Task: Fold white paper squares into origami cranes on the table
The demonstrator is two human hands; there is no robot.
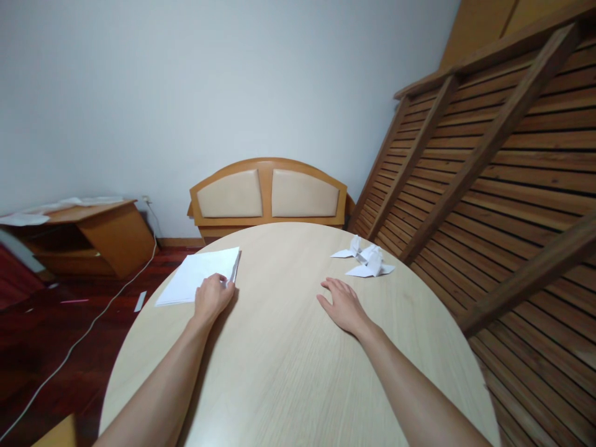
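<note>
A stack of white paper sheets (195,273) lies at the left edge of a round light-wood table (288,347). My left hand (212,298) rests at the stack's near right corner, fingers curled and pinching the edge of the sheets. My right hand (342,304) lies flat on the bare tabletop, fingers stretched out, holding nothing. Two folded white paper figures (367,259) sit on the table's far right, a short way beyond my right hand.
A wooden headboard with beige pads (267,195) leans against the wall behind the table. Slatted wooden bed frames (503,186) lean on the right. A low wooden cabinet (93,239) stands at left on the dark red floor, with a white cable (69,351) trailing across.
</note>
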